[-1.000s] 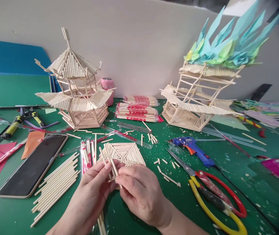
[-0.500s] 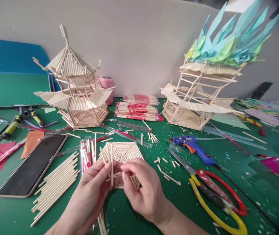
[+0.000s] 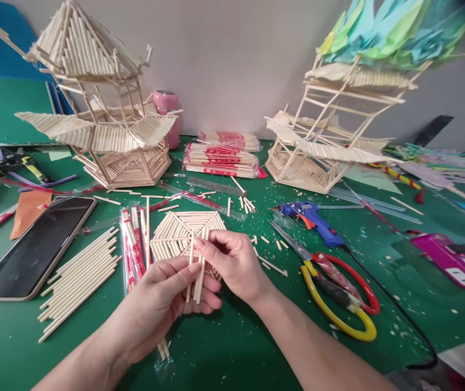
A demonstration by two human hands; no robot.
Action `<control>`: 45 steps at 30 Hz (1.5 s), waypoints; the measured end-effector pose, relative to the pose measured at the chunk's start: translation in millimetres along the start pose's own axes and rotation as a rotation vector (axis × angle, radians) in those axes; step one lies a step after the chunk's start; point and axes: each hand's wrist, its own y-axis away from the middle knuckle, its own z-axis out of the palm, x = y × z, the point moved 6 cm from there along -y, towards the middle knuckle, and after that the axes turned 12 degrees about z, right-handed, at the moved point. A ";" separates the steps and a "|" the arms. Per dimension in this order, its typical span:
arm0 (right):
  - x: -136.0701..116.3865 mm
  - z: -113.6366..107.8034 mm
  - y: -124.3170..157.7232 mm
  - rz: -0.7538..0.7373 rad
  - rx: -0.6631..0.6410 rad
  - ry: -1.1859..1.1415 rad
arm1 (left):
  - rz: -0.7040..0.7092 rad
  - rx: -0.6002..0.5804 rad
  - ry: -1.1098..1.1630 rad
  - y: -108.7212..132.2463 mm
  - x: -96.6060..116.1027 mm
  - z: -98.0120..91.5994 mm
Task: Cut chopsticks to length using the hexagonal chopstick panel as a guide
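A few short wooden sticks (image 3: 198,288) stand nearly upright between my hands. My left hand (image 3: 171,285) pinches their lower part between thumb and fingers. With thumb and fingertips, my right hand (image 3: 236,263) grips their upper ends. Just behind the hands lies a flat polygonal panel of sticks (image 3: 171,233) arranged in wedges, its near right part hidden by my hands. Left of my left hand are a row of loose sticks (image 3: 80,279) and an open plastic packet of red-wrapped sticks (image 3: 132,250).
Two stick pavilions (image 3: 120,138) (image 3: 303,149) stand at the back, with wrapped stick bundles (image 3: 221,160) between them. A blue glue gun (image 3: 318,222) and scissors (image 3: 338,288) with red and yellow handles lie right. A phone (image 3: 32,247) lies left; pliers (image 3: 8,168) sit farther back.
My right hand has moved from beside the sticks onto their upper ends. The sticks now stand closer together. The view has shifted, with the pavilions larger and higher in it.
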 end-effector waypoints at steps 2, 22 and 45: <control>-0.1 -1.3 -1.3 -0.003 0.012 0.013 | -0.009 0.007 0.011 0.4 0.6 0.2; 2.0 4.2 -3.3 0.062 -0.158 -0.008 | -0.029 -0.040 0.080 3.9 -0.2 1.1; -7.1 -1.9 1.6 -0.028 -0.008 0.030 | 0.024 -0.005 0.014 0.9 -2.6 2.4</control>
